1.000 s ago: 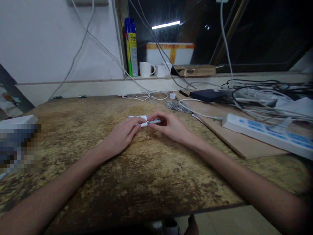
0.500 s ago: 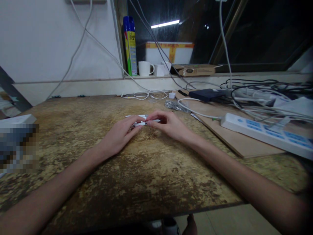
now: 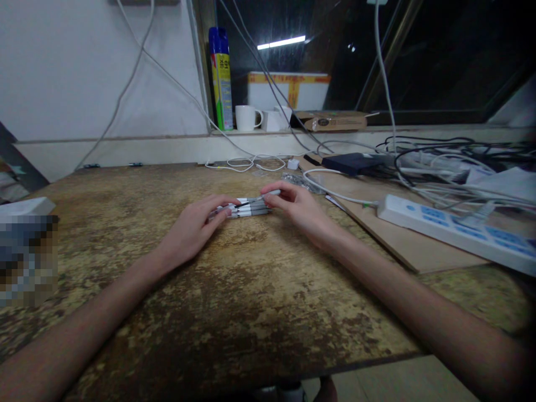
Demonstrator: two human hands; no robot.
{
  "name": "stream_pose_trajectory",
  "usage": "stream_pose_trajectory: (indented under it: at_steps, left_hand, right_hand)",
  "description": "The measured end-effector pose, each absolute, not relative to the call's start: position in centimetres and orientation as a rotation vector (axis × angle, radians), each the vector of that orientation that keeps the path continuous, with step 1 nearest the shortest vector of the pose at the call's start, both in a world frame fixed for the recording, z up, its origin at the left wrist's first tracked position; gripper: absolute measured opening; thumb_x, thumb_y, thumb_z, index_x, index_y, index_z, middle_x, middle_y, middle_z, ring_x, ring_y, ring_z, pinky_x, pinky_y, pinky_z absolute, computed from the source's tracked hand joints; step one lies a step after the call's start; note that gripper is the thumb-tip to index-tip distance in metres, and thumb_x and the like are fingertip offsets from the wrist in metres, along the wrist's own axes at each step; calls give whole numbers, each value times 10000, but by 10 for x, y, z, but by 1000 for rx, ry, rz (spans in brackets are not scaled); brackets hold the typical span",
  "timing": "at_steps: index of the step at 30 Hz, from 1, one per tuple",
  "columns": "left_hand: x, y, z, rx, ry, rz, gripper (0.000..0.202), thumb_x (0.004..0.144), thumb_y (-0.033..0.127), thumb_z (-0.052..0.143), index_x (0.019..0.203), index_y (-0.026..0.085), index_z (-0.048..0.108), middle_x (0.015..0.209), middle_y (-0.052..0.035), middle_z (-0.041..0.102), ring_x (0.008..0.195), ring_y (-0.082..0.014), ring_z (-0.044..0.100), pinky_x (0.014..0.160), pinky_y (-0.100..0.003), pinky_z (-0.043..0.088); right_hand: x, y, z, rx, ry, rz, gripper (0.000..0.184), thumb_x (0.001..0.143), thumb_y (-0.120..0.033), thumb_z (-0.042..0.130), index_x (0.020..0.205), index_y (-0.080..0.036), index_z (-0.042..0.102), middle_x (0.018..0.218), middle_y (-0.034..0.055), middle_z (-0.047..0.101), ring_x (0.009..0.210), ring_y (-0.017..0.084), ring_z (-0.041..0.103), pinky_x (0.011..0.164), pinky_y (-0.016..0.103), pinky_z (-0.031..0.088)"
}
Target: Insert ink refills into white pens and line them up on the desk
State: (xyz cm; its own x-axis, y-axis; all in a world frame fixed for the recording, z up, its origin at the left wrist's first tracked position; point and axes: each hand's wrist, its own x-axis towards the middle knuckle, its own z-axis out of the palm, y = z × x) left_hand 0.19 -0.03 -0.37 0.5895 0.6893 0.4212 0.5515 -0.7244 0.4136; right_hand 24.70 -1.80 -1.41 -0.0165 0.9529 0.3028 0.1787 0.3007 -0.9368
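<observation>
Head view: just above a row of white-and-grey pens [image 3: 253,213] lying side by side on the worktop [image 3: 234,290], the two hands work close together. The right hand [image 3: 305,212] pinches a grey pen part [image 3: 274,192] between thumb and fingers, over the row's right end. The left hand [image 3: 195,226] appears to grip the left end of a dark thin rod [image 3: 249,202], perhaps a refill; its fingers partly cover the pens' left ends, so the exact contact is hard to judge. The rod slants up toward the grey part; whether the two join cannot be told.

To handle these well, a light fingertip pinch and a steady line between rod and grey part would probably serve best, since sideways force could bend something so slender. Resting weight on the row might set the pens rolling.

Just beyond the right hand lies a crumpled clear plastic bag [image 3: 295,180], with a white charger [image 3: 293,164] and a looped white cable [image 3: 247,164] farther off. On the right, a thin board [image 3: 397,240] carries a power strip [image 3: 452,231]; the board's edge and the strip's lead look likeliest to hinder the right arm.
</observation>
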Motion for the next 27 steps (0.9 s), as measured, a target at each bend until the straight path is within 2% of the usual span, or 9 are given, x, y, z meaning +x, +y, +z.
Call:
stream_pose_trajectory:
  at_steps: [6,11,17,22,27]
  left_hand:
    - [1,-1,-3,2588,1036,841,313,1070,361,450,1257,242,671,1252,-56,716,1121,-241,652,1027,-404,474]
    - [3,-2,-3,2615,1019,855,302,1070,351,456,1259,255,670,1227,-45,714,1085,-232,653,981,-385,479]
    - [3,-3,-4,2633,1001,838,293,1067,350,464,1255,256,667,1228,-46,715,1097,-233,653,981,-385,471]
    - [5,-7,-1,2625,980,808,307,1066,352,459,1274,257,664,1253,-49,714,1123,-241,652,987,-389,480]
    - [3,-4,0,2552,1008,843,330,1057,372,480,1320,248,636,1282,-60,710,1125,-244,661,983,-391,501]
  right_hand:
    - [255,-15,-15,-1089,-1365,880,146,848,-253,647,974,-194,691,924,53,726,919,203,677,924,378,516]
    - [257,-9,-25,-1217,-1555,616,105,865,-262,642,919,-201,709,901,56,742,842,213,674,831,371,508]
    - [246,-16,-25,-1193,-1708,704,310,973,-425,551,842,-187,700,812,50,723,777,201,648,785,354,477]
    - [246,-20,-23,-1178,-1776,672,311,969,-421,572,798,-189,689,790,47,704,750,194,614,740,339,446]
    - [251,-14,-23,-1134,-1686,751,294,950,-406,593,767,-191,678,771,35,693,770,191,618,768,327,458]
